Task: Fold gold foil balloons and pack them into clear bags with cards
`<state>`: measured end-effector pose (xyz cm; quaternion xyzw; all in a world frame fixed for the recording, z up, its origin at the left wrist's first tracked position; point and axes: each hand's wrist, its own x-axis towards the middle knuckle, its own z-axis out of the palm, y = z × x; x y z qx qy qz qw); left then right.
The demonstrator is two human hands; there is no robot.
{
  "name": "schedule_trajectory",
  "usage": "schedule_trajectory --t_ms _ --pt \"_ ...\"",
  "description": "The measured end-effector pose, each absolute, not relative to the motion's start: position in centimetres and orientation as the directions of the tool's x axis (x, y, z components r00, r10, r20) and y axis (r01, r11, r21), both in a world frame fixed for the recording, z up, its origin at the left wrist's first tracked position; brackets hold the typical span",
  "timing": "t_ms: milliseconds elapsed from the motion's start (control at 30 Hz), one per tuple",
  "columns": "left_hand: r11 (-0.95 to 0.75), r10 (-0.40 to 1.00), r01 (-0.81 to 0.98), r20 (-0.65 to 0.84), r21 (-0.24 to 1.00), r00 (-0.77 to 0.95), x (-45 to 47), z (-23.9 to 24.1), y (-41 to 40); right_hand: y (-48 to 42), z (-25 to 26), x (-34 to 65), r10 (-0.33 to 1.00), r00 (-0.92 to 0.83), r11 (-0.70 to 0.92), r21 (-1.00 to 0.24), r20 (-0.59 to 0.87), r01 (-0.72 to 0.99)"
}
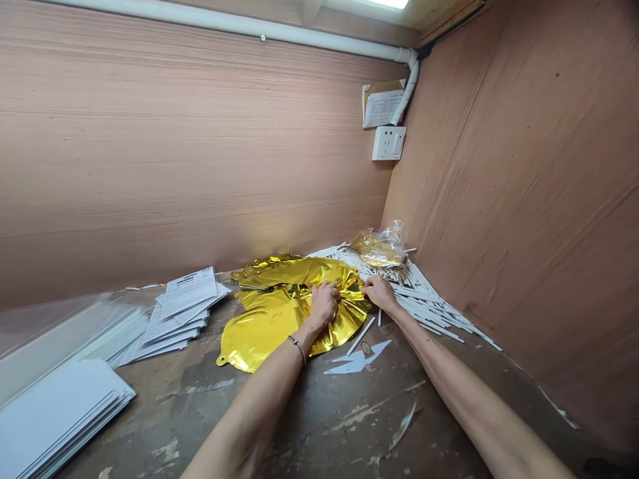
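Left hand (324,305): clamped on your gold foil (267,326), likely steadying it.
Right hand (380,293): foil's right edge; can't tell grip.
White sticks (426,308): right of foil, probably for reach.

Left hand (324,307) hides some gold foil (264,327); wall sheet (382,108) illegible

- Middle of the table (309,419): a foil balloon (264,322), the left hand (325,303) on it, the right hand (379,293) at its right edge.
- Behind it: a pile of foil balloons (272,273), near the back wall (200,146).
- Right, along the side wall (529,199): a heap of sticks (433,311) with a plastic bag (384,247) on top.
- Left: a stack of printed sheets (188,294); nearer and farther left, a stack of cards (60,406).
- Right rear corner, above the sticks: a wall socket (386,144), papers (381,108) above it.
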<state>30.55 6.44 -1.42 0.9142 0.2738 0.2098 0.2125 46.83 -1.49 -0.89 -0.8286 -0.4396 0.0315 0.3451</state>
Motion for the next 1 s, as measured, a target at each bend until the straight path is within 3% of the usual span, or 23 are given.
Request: schedule_trajectory --t_ms 267,433,533,767,1000 --pt "-0.709 0.655 0.315 0.424 0.631 0.626 30.2 -0.8 6.8 -1.0 2.3 45.2 0.769 0.598 -0.199 -0.804 0.227 0.561" --pt "-0.692 0.671 0.262 0.466 0.672 0.577 29.6 0.3 6.7 -1.7 4.7 43.8 0.907 0.419 -0.001 -0.994 0.045 0.109" --pt "-0.689 0.669 0.25 0.465 0.68 0.579 29.1 1.0 6.3 -1.8 5.2 43.2 0.863 0.503 0.045 -0.999 0.034 -0.01" --pt "-0.662 0.703 0.261 0.462 0.702 0.541 28.1 1.7 6.0 -1.0 4.2 42.7 0.79 0.607 0.105 -0.994 0.083 -0.001" --pt "-0.551 0.822 0.207 0.483 0.808 0.302 25.1 5.7 8.3 -1.7 1.5 44.2 0.692 0.719 -0.011 -0.995 0.067 0.104"
